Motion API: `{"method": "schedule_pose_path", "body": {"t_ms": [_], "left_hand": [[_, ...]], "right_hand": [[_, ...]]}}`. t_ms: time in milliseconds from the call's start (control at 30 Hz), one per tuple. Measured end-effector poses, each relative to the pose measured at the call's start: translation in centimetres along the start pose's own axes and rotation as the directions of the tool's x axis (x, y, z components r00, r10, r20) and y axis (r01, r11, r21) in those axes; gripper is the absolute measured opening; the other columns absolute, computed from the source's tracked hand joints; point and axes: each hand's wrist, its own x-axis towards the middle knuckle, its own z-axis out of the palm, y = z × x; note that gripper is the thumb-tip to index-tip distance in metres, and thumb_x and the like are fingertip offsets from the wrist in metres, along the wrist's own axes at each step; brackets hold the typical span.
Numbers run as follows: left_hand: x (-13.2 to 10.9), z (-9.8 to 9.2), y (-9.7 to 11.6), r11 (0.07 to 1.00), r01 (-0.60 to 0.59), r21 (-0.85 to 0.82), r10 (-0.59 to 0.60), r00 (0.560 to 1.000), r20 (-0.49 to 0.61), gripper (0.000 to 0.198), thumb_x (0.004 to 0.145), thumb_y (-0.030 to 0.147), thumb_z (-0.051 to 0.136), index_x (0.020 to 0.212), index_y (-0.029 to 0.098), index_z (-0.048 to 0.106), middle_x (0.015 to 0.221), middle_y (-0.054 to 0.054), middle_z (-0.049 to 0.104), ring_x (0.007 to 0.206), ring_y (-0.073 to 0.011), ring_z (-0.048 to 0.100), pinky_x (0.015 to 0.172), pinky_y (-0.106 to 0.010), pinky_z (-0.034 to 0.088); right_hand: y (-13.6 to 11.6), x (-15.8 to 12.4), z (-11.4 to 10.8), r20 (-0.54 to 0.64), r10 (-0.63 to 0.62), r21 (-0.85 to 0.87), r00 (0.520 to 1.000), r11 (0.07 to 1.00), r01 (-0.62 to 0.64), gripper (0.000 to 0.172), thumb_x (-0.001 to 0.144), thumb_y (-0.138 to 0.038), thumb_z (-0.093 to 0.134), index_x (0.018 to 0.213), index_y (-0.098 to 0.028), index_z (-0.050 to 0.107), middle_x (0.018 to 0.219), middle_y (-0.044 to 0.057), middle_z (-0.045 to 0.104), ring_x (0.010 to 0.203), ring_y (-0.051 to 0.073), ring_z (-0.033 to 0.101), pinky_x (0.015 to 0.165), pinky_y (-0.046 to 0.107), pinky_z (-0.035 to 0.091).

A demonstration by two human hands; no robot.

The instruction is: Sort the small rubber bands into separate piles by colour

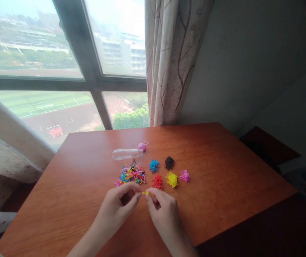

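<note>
My left hand (pixel 121 203) and my right hand (pixel 162 208) meet above the near middle of the wooden table (pixel 222 171), both pinching a small yellow rubber band (pixel 145 192) between fingertips. Just beyond lies a mixed heap of coloured rubber bands (pixel 131 174). To its right sit small sorted heaps: blue (pixel 154 165), black (pixel 169 162), red (pixel 157 181), yellow (pixel 172 179) and pink (pixel 184 175).
A clear plastic bottle (pixel 126 154) lies on its side behind the heaps, its pink cap (pixel 142 145) open. A window and a patterned curtain (pixel 171 60) stand behind the table. A dark low piece of furniture (pixel 271 146) is at the right.
</note>
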Motion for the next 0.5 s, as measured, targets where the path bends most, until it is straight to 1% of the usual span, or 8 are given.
{"method": "schedule_pose_path", "body": {"t_ms": [133,267,400,500], "left_hand": [[-0.1,-0.4,-0.2,0.999,0.029,-0.014,-0.029,0.999,-0.018,0.020,0.085,0.033,0.056,0.081,0.015,0.065,0.059,0.006,0.041,0.055,-0.0099,0.038,0.051,-0.020,0.030],[0.0,-0.4,-0.5,0.998,0.046,-0.031,-0.048,0.998,-0.037,0.022,0.085,0.035,0.057,0.085,0.015,0.065,0.060,0.005,0.042,0.056,-0.0099,0.038,0.051,-0.020,0.031],[0.1,-0.4,-0.6,0.998,0.057,-0.034,-0.058,0.997,-0.041,0.022,0.084,0.035,0.057,0.085,0.015,0.065,0.059,0.006,0.041,0.055,-0.0096,0.037,0.051,-0.020,0.030],[0.6,-0.3,-0.3,0.999,0.046,-0.023,-0.047,0.998,-0.038,0.023,0.085,0.036,0.056,0.084,0.015,0.064,0.059,0.006,0.040,0.055,-0.0094,0.037,0.050,-0.020,0.029]], "right_hand": [[-0.1,-0.1,0.1,0.009,-0.013,-0.037,1.000,0.999,0.013,0.017,0.095,-0.023,0.051,0.091,-0.022,0.068,0.074,0.000,0.069,0.062,0.014,0.062,0.059,0.020,0.040],[-0.1,-0.4,-0.2,0.018,-0.014,-0.047,1.000,0.999,0.015,0.017,0.095,-0.023,0.051,0.091,-0.022,0.068,0.073,0.000,0.068,0.061,0.014,0.062,0.059,0.020,0.040],[0.1,-0.8,-0.5,0.020,-0.006,-0.041,1.000,0.999,0.007,0.017,0.095,-0.024,0.051,0.091,-0.023,0.068,0.071,-0.001,0.067,0.061,0.014,0.062,0.057,0.021,0.040],[0.2,-1.2,-0.7,0.008,-0.003,-0.070,1.000,0.998,0.004,0.018,0.096,-0.025,0.051,0.091,-0.022,0.068,0.069,0.000,0.066,0.059,0.014,0.062,0.057,0.021,0.040]]}}
